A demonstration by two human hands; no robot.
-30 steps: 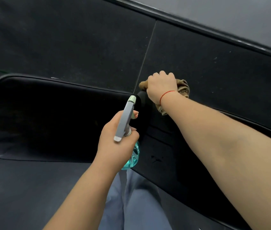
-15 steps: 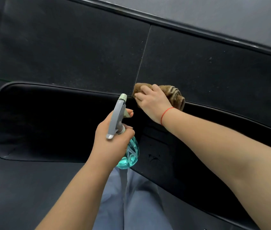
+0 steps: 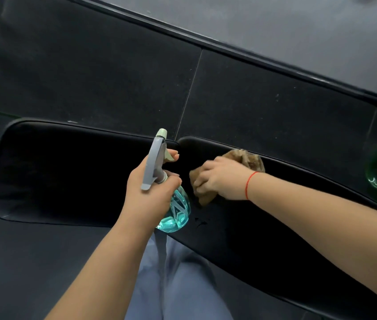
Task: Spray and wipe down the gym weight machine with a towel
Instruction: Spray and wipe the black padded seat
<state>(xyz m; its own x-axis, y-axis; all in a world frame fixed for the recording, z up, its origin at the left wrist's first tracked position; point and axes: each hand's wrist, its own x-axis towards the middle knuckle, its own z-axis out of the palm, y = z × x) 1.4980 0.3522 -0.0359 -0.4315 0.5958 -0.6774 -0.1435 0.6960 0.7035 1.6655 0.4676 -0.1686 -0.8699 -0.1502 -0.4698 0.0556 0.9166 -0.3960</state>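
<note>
I'm seeing two black pads, one spray bottle, one brown towel. My left hand is gripping the bottle; my right hand is clutching the towel against the right pad.

Brown towel on blk pad

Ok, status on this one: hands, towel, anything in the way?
Left hand grips spray bottle, held over the pads. Right hand holds brown towel bunched against right black pad. Nothing blocking the pad.
</note>
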